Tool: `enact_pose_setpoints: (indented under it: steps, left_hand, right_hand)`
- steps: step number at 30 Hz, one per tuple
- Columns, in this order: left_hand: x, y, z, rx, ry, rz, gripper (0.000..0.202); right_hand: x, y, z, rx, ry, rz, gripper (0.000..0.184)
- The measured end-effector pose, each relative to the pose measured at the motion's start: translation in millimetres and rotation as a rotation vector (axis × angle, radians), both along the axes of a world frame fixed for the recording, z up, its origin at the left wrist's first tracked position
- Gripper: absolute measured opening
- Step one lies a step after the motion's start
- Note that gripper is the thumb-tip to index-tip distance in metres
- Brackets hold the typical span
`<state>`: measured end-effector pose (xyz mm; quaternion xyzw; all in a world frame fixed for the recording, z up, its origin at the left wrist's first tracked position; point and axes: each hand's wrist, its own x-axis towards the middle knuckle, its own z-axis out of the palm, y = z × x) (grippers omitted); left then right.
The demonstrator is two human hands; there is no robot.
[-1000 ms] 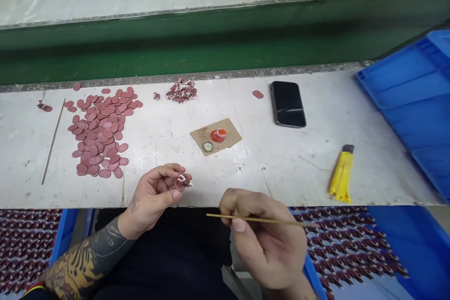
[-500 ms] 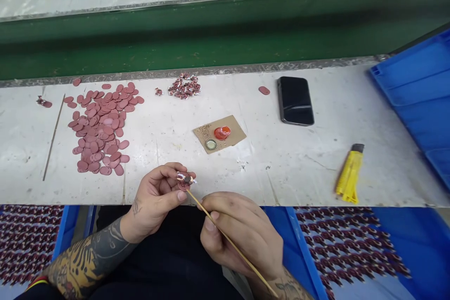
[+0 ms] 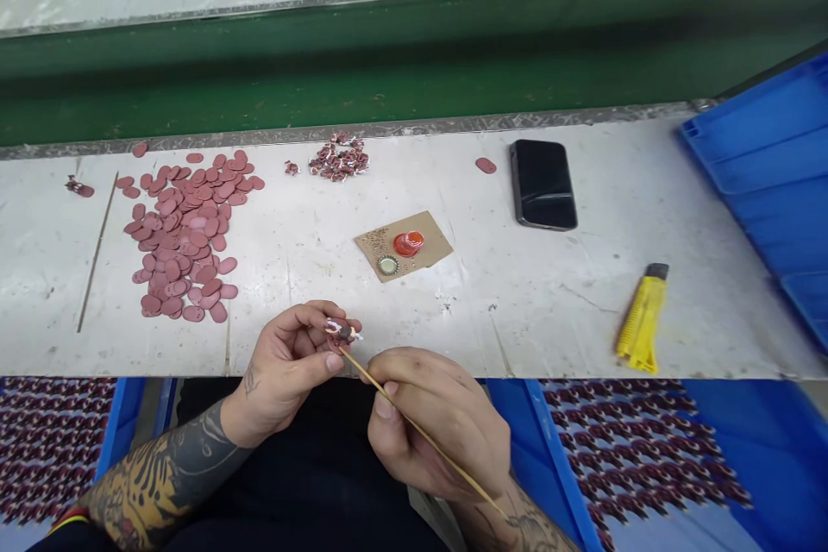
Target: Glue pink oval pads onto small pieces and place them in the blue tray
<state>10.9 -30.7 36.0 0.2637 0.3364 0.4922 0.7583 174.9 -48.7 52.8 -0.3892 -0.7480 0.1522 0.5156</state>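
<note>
Between the thumb and fingers of my left hand (image 3: 291, 362) is a small painted figurine (image 3: 342, 332), dark on top with white and cream bits and a dull-red part beneath. My right hand (image 3: 440, 423) is closed in a pen-like grip round a thin wooden stick (image 3: 423, 435). The stick's tip touches or nearly touches the lower side of the figurine. Beyond my hands lies a piece of brown cardboard (image 3: 435, 254), bearing a blob of glossy red-orange stuff (image 3: 407, 243) and an upturned bottle cap (image 3: 388, 266).
Left on the bench lies a heap of dull-red oval discs (image 3: 187, 233), beside another thin stick (image 3: 98, 250). Small figurine pieces (image 3: 340, 158) are piled at the back. A phone (image 3: 543, 185) and yellow cutter (image 3: 642, 319) lie right. Blue crates (image 3: 763, 457) with rows of figurines flank my lap.
My right hand has shifted slightly left and the stick's tip has moved a little along the figurine. My left hand stays almost still.
</note>
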Motion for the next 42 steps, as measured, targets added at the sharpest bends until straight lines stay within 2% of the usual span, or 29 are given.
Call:
enact_pose_setpoints:
  steps: [8, 17, 21, 23, 24, 27, 29, 31, 34, 37, 40, 42]
  left_hand:
    - [-0.6, -0.8, 1.9, -0.040, -0.001, -0.001, 0.023]
    - [0.0, 0.2, -0.9, -0.038, 0.014, -0.009, 0.024]
    - [-2.7, 1.8, -4.2, -0.068, 0.020, 0.015, 0.025]
    - [-6.6, 3.0, -6.3, -0.079, 0.020, 0.026, 0.025]
    - [-9.0, 3.6, -7.5, -0.084, 0.017, 0.029, 0.024]
    - [-15.5, 5.7, -10.8, -0.109, -0.004, 0.031, 0.020]
    - [-17.4, 7.0, -12.0, -0.131, -0.018, 0.026, 0.018]
    - [-17.0, 7.9, -12.1, -0.145, -0.024, 0.020, 0.019]
    - [-14.3, 8.5, -11.2, -0.151, -0.029, 0.010, 0.019]
    - [-12.7, 8.3, -10.5, -0.157, -0.037, -0.009, 0.018]
    - [-12.3, 7.9, -10.4, -0.161, -0.035, -0.018, 0.019]
    - [-11.6, 7.4, -9.9, -0.139, -0.022, -0.017, 0.020]
  right_hand:
    - [2.8, -2.3, 9.4, -0.130, -0.036, -0.005, 0.026]
    - [-1.0, -0.3, 3.5, -0.028, 0.004, 0.013, 0.031]
    - [7.4, -2.3, 1.6, -0.099, 0.043, 0.045, 0.027]
    - [19.3, -0.7, -2.2, -0.209, 0.073, -0.042, 0.019]
    - [26.8, 1.5, -4.7, -0.312, 0.063, -0.117, 0.014]
    - [49.3, 13.0, -12.9, -0.790, -0.138, -0.284, 0.007]
    - [59.3, 22.7, -17.9, -1.041, -0.323, -0.274, 0.009]
    - [63.6, 30.9, -22.3, -1.130, -0.456, -0.254, 0.010]
    - [62.8, 37.3, -27.9, -1.149, -0.578, -0.315, 0.014]
    - [60.0, 36.5, -30.2, -1.112, -0.589, -0.387, 0.013]
    - [55.4, 31.5, -26.2, -1.006, -0.460, -0.365, 0.008]
    - [49.7, 27.6, -20.0, -0.904, -0.320, -0.275, 0.009]
